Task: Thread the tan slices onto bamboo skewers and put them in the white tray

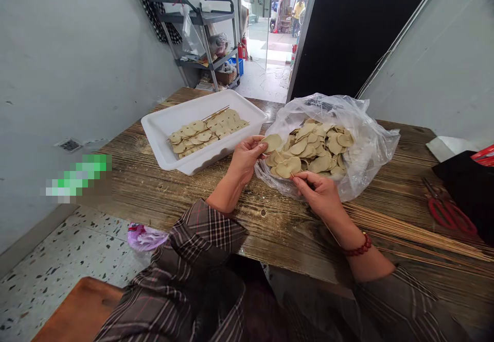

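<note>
My left hand (pixel 247 159) pinches one thin round beige slice (pixel 273 142) between thumb and fingers, at the near left edge of a clear plastic bag (pixel 372 143). In my right hand (pixel 319 196) is a thin bamboo skewer (pixel 292 175), its tip end at another beige slice (pixel 288 167) that appears to be threaded on it. Under my wrist the skewer's rear part is mostly hidden. A heap of loose slices (pixel 314 143) fills the open bag. To the left, a white plastic tub (pixel 165 163) holds several skewers threaded with slices (pixel 208 132).
Loose bamboo skewers (pixel 412 228) lie on the wooden table (pixel 154 192) at the right, near red-handled scissors (pixel 450 210) and a black bag (pixel 463 187). Behind the table stand a grey shelf cart (pixel 204 20) and an open doorway. A brown stool (pixel 81 311) is at lower left.
</note>
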